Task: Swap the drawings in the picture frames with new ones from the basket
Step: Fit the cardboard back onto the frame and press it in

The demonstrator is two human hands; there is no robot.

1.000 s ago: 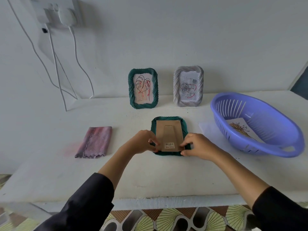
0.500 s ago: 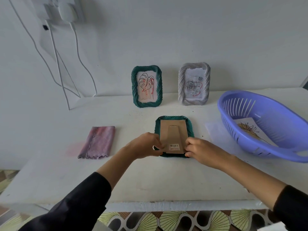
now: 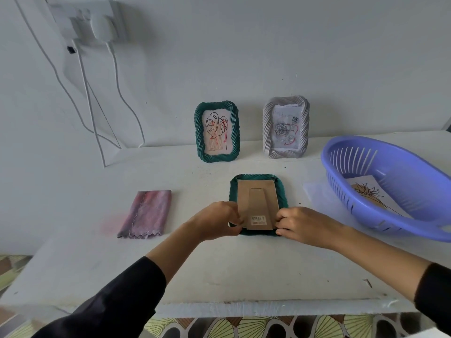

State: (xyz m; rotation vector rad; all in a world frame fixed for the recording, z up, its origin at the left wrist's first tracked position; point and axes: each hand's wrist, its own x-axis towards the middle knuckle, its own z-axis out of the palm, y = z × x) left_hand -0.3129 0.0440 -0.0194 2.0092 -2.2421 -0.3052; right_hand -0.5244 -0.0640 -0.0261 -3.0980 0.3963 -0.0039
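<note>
A green picture frame (image 3: 280, 189) lies face down on the white table (image 3: 219, 269), its brown cardboard back (image 3: 258, 203) facing up. My left hand (image 3: 216, 222) grips the back's near left corner and my right hand (image 3: 301, 225) pinches its near right corner. Two frames stand against the wall: a green one (image 3: 216, 131) with a leaf drawing and a grey one (image 3: 286, 128) with a rose drawing. A purple basket (image 3: 380, 172) at the right holds a paper with a plant drawing (image 3: 368, 193).
A folded pink cloth (image 3: 146, 213) lies left of the hands. A clear sheet (image 3: 314, 191) rests between the flat frame and the basket. White cables (image 3: 85, 93) hang from a wall socket (image 3: 92, 20) at the upper left. The table's front edge is near my arms.
Both hands have slid toward the near corners of the cardboard back and closed on it. The frame has stayed in place.
</note>
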